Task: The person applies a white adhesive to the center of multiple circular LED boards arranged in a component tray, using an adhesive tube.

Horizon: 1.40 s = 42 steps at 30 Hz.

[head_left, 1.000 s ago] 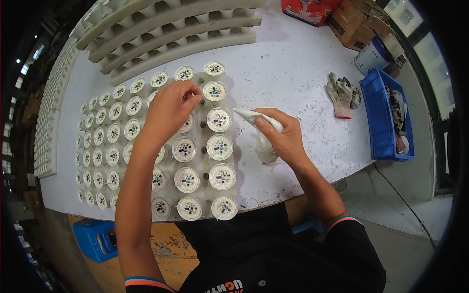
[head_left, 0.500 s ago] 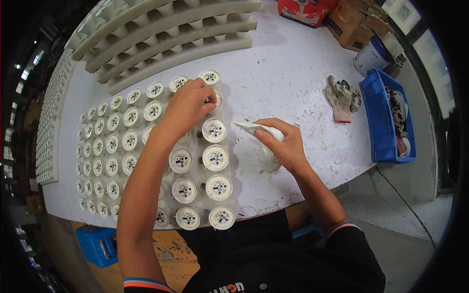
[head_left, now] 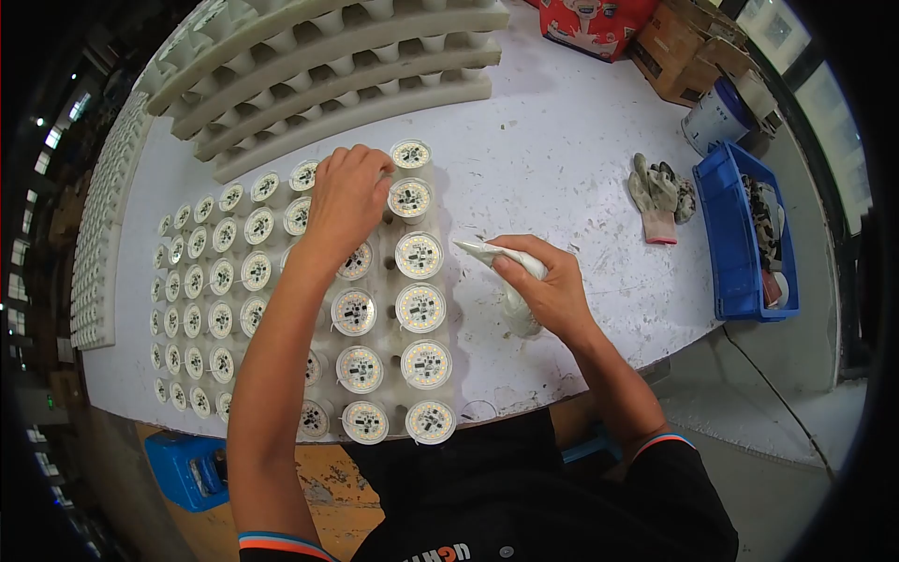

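Note:
My left hand (head_left: 351,195) is over the upper part of a tray of round LED boards, its fingers bent downward between the last two columns; what its fingertips touch is hidden. Right of it lie a board (head_left: 410,155) at the top corner and another board (head_left: 409,199) just below. My right hand (head_left: 551,284) is closed around a white, paste-filled plastic bag (head_left: 518,304), whose pointed tip aims left toward the last column. The tip is apart from the nearest board (head_left: 419,255).
Stacked foam trays (head_left: 346,75) stand at the back left. To the right lie a pair of gloves (head_left: 654,199) and a blue bin (head_left: 726,234) with items inside. Behind them are a white bucket (head_left: 716,117), a cardboard box (head_left: 688,51) and a red bag (head_left: 595,26).
My left hand has moved left, off the second board of the last column, which now shows fully. My right hand still holds the bag in nearly the same place. The view has shifted slightly.

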Each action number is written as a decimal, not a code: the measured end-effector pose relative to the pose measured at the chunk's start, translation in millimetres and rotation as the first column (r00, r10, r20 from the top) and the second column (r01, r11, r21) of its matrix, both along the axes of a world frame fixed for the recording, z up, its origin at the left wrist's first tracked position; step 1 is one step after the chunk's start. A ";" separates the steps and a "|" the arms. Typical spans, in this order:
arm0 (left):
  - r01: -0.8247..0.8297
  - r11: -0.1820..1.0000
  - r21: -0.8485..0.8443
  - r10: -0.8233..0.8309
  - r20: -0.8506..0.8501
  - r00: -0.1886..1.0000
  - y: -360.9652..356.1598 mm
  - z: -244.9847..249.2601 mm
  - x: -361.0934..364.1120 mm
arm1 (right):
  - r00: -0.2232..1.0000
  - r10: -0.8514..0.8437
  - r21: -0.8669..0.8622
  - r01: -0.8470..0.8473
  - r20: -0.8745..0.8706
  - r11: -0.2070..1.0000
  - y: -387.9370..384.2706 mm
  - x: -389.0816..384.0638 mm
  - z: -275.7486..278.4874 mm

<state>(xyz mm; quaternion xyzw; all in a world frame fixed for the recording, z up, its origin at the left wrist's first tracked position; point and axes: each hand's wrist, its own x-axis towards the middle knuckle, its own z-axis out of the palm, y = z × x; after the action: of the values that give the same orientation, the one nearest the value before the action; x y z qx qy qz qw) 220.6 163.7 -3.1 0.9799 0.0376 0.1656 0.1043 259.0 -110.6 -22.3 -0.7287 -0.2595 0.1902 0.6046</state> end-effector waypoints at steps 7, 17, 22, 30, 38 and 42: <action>0.287 0.958 -0.019 -0.282 -0.261 0.923 5.1 17.5 -7.1 | 1.000 0.010 -0.023 -0.010 0.027 1.000 2.3 7.3 7.3; 0.138 0.989 0.045 -0.113 -0.360 0.926 -17.9 34.0 1.7 | 0.953 -0.007 -0.047 0.023 0.302 0.999 30.0 20.2 6.9; 0.266 0.962 -0.056 -0.271 -0.136 0.953 -1.6 5.8 -6.8 | 0.905 0.004 -0.108 0.046 0.424 0.993 44.2 24.3 -2.8; 0.221 0.974 -0.052 -0.226 -0.125 0.966 -8.4 3.8 -6.0 | 0.808 0.001 -0.154 0.111 0.589 0.982 56.5 26.3 -13.6; 0.226 0.970 -0.087 -0.234 -0.109 0.966 -8.2 1.1 -4.7 | 0.778 0.021 -0.181 0.119 0.628 0.976 61.3 28.5 -17.4; 0.228 0.970 -0.081 -0.236 -0.107 0.966 -8.3 0.8 -4.3 | 0.774 0.022 -0.178 0.118 0.633 0.977 63.4 28.8 -18.9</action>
<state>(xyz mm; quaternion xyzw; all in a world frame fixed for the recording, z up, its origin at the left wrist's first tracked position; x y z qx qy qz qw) 216.3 155.4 -2.2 0.9814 -0.0660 0.0938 0.1539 287.8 -47.2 -41.2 -0.8155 -0.4071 -0.0546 0.4077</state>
